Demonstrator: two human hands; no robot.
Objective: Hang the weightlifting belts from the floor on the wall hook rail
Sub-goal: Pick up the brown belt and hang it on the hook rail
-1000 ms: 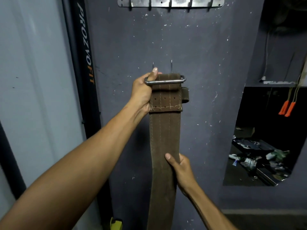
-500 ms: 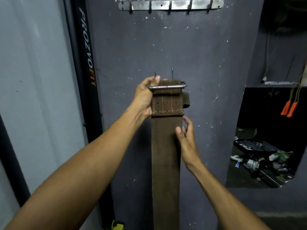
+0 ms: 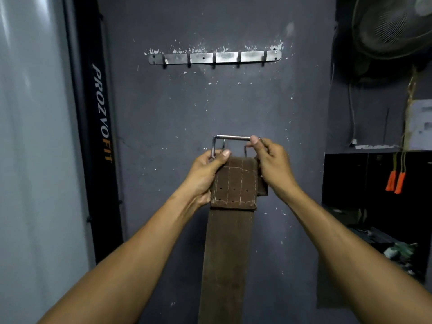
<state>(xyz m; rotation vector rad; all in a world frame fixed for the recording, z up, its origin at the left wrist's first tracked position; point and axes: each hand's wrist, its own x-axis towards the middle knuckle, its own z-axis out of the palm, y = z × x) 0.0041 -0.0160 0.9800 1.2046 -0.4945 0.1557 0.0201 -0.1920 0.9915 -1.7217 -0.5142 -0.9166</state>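
Observation:
A brown leather weightlifting belt [image 3: 230, 242] hangs straight down in front of the dark grey wall. Its steel buckle frame [image 3: 233, 138] stands up above the folded, stitched top end. My left hand [image 3: 207, 173] grips the belt's top left edge, thumb on the leather by the buckle's left leg. My right hand [image 3: 272, 163] pinches the buckle's right corner. The metal hook rail [image 3: 215, 58] with several hooks is fixed to the wall well above the buckle; nothing hangs on it.
A black post with PROZVOFIT lettering [image 3: 100, 113] stands at the left of the wall panel. A fan [image 3: 395, 24] sits at the top right. Orange-handled cords [image 3: 395, 183] hang by a dark opening at the right, with clutter [image 3: 397, 251] inside it.
My right hand has moved up from the belt's strap to the buckle's right corner. The buckle frame has been flipped upright. The view has tilted up, so the hook rail sits lower in frame.

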